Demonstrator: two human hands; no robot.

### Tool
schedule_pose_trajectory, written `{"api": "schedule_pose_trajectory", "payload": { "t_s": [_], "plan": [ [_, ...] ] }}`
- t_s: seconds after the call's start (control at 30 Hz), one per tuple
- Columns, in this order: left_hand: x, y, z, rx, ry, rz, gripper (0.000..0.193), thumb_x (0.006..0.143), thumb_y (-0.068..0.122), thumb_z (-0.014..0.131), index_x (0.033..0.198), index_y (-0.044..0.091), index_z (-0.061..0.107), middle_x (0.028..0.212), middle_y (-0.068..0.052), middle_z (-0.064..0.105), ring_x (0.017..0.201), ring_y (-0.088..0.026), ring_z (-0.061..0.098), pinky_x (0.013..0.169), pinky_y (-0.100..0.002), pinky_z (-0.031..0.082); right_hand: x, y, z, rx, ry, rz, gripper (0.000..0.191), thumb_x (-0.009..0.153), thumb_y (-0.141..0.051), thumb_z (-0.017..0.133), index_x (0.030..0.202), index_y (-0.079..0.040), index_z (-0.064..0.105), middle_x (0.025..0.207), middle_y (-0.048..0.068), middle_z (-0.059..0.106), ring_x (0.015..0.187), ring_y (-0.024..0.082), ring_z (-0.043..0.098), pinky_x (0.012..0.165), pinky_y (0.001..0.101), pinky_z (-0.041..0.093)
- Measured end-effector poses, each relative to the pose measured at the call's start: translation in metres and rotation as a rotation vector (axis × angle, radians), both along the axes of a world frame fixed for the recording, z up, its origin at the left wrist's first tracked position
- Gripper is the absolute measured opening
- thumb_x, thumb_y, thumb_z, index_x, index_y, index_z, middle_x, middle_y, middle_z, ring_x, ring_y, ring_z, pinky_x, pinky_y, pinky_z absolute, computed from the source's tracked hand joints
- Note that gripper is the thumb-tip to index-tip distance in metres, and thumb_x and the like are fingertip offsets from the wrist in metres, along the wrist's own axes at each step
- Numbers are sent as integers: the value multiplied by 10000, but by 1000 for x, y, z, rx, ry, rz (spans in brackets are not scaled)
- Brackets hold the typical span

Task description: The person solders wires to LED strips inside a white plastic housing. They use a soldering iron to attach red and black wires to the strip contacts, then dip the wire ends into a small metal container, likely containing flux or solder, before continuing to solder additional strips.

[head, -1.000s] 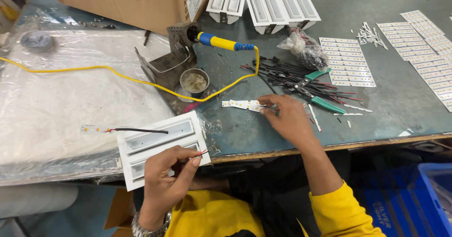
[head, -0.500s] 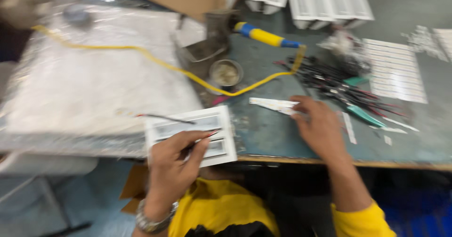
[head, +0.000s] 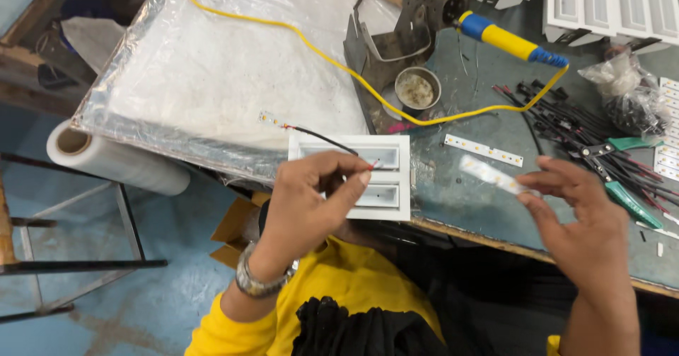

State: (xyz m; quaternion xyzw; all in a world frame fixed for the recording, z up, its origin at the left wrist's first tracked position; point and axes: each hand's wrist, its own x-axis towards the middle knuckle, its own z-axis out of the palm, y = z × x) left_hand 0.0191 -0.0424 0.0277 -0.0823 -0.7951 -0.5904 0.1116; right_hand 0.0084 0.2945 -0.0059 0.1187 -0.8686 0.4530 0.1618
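Strip: pinched in my right hand, long axis running left-far to right-near, right of housing. Left hand, nearer the housing, pinches wire.

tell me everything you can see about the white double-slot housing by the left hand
The white housing is a flat rectangular frame, plastic or painted metal by its look, with two long recessed slots stacked one above the other. It lies face up at the near edge of the workbench, partly on the clear plastic sheet. A thin black and red wire crosses its upper slot. The left hand covers its left part and pinches the wire's end over it.
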Motion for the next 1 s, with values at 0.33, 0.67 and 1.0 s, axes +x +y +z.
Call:
{"api": "schedule_pose_trajectory", "payload": {
  "t_s": [0.33, 0.67, 1.0],
  "plan": [
    [-8, -20, -18, 234, 43, -155, 71, 942, 32, 732, 981, -26, 724, 832, -8, 724, 726, -22, 652, 654, -200, 526, -11, -70, 49, 473, 219, 498, 321, 902, -119, 726, 1219, -98, 676, 1029, 99, 711, 962, 318, 665, 838, 421, 529],
    [16, -25, -23, -109, 394, -89, 69, 882, -12, 745, 919, 10, 691, 941, -81, 736, 771, -137, 707, 715, -261, 559, -47, -112, 63, 631, 134, 779, 381, 913, -155, 659, 1293, -125, 654, 1002, 89, 709, 992, 309, 639, 852, 450, 504],
    [32, -14, -46, -251, 522, -67, 140, 833, 5, 765, 964, 43, 734, 983, -86, 740, 789, -201, 727, 705, -299, 581, -50, -113, 48, 587, 162, 769, 402, 893, -126, 696, 1294, -127, 661, 1030, 61, 727, 1015, 301, 640, 883, 442, 512]
  ]
}}
